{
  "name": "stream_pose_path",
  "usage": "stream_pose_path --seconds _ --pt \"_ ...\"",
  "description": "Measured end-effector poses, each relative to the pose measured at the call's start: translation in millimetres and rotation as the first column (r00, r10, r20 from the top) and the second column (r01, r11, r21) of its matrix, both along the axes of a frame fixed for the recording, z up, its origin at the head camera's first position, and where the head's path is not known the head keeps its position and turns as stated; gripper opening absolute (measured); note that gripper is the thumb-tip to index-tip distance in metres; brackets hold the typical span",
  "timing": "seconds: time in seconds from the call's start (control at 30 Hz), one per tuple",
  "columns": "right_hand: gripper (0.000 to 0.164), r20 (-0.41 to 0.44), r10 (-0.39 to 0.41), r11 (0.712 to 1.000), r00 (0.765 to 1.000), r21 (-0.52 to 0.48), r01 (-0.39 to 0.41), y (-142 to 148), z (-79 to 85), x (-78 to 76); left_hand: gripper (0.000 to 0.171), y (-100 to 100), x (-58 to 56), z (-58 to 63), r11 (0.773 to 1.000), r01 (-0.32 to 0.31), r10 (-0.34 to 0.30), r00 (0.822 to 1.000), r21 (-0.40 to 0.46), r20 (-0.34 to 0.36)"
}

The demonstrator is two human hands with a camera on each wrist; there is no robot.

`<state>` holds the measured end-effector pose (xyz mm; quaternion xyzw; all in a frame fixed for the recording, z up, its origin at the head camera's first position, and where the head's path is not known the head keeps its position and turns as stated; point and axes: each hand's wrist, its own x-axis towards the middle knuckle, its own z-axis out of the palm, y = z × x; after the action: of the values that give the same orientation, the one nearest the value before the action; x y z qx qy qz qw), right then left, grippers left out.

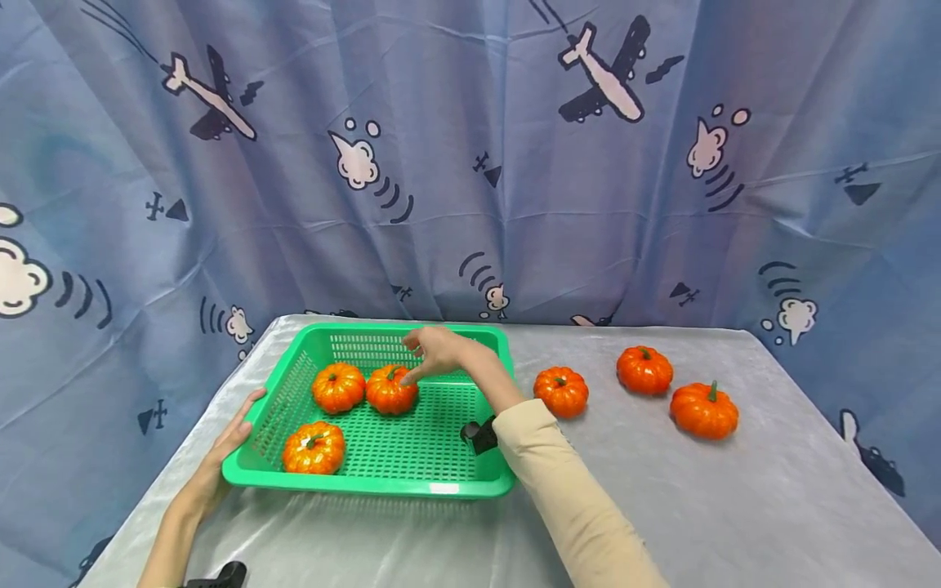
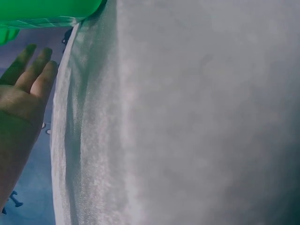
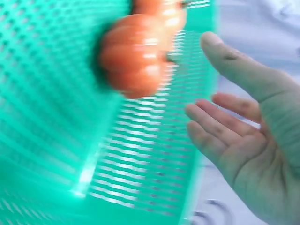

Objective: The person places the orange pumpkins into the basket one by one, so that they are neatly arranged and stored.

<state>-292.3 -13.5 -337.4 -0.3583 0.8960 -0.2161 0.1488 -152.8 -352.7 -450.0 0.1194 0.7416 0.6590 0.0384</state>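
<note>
A green plastic basket (image 1: 412,485) holds three small orange pumpkins: a front-left pumpkin (image 1: 314,448), a back-left pumpkin (image 1: 339,388) and a back-middle pumpkin (image 1: 392,389). Above the back-middle pumpkin hovers my right hand (image 1: 439,353), thumb and fingers spread apart. In the right wrist view that hand (image 3: 248,122) holds nothing, and a gap separates it from the blurred pumpkin (image 3: 133,56). My left hand (image 1: 220,457) lies along the basket's left side with its fingers extended; whether it touches the wall cannot be told. Its straight fingers also show in the left wrist view.
To the right of the basket, three more pumpkins sit on the pale cloth-covered table (image 1: 625,490): a near one (image 1: 561,392), a back one (image 1: 644,371) and a right one (image 1: 703,411). A blue curtain (image 1: 441,163) with airplane prints hangs behind the table.
</note>
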Motion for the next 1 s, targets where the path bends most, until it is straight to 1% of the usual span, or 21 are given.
stream_pose_path --seconds 0.07,0.1,0.2,0.3,0.37,0.4,0.5,0.63,0.73,0.77,0.87,1.0 --pt "0.063 0.005 0.057 0.997 0.998 -0.053 -0.057 9.7 14.9 6.4 0.052 -0.4 0.6 -0.5 1.000 0.007 -0.007 1.000 -0.002 -0.001" --pt "0.060 -0.008 0.086 0.993 0.996 -0.081 -0.086 15.7 22.5 10.0 0.052 -0.4 0.7 -0.5 1.000 0.010 -0.010 1.000 -0.003 -0.001" --pt "0.053 -0.016 0.151 0.971 0.988 -0.187 -0.151 37.0 42.0 20.9 0.052 0.5 -0.3 -0.2 1.000 0.027 -0.027 1.000 0.008 -0.013" --pt "0.051 0.034 0.195 0.936 0.980 -0.305 -0.175 61.9 53.3 29.4 0.052 1.1 -1.0 1.1 0.999 0.035 -0.034 0.999 0.023 -0.024" --pt "0.050 0.083 0.210 0.912 0.974 -0.376 -0.164 80.6 54.3 32.3 0.052 1.3 -0.5 1.8 0.999 0.034 -0.033 0.999 0.030 -0.027" --pt "0.049 0.105 0.212 0.902 0.972 -0.403 -0.153 90.3 53.5 33.5 0.051 1.3 0.0 2.0 0.999 0.032 -0.032 0.999 0.033 -0.025" --pt "0.050 0.157 0.201 0.886 0.967 -0.451 -0.111 121.8 45.9 36.5 0.051 1.5 1.8 1.6 0.999 0.034 -0.033 0.999 0.040 -0.022" --pt "0.052 0.242 0.133 0.883 0.961 -0.469 -0.004 164.7 34.6 45.0 0.050 1.6 3.3 0.7 0.997 0.047 -0.044 0.998 0.065 -0.036" --pt "0.053 0.294 0.097 0.864 0.951 -0.498 0.066 196.9 21.8 51.8 0.049 1.1 3.8 0.3 0.994 0.060 -0.056 0.997 0.086 -0.050" --pt "0.053 0.307 0.095 0.852 0.947 -0.517 0.082 208.0 16.2 53.7 0.049 1.1 3.8 0.3 0.994 0.064 -0.059 0.997 0.092 -0.051" --pt "0.053 0.303 0.098 0.818 0.948 -0.567 0.097 243.2 -2.2 58.9 0.049 1.4 3.2 0.3 0.994 0.064 -0.060 0.997 0.092 -0.045" --pt "0.051 0.313 0.048 0.783 0.949 -0.602 0.159 292.6 -19.8 70.7 0.050 1.1 2.4 -0.1 0.996 0.056 -0.055 0.998 0.064 -0.022"
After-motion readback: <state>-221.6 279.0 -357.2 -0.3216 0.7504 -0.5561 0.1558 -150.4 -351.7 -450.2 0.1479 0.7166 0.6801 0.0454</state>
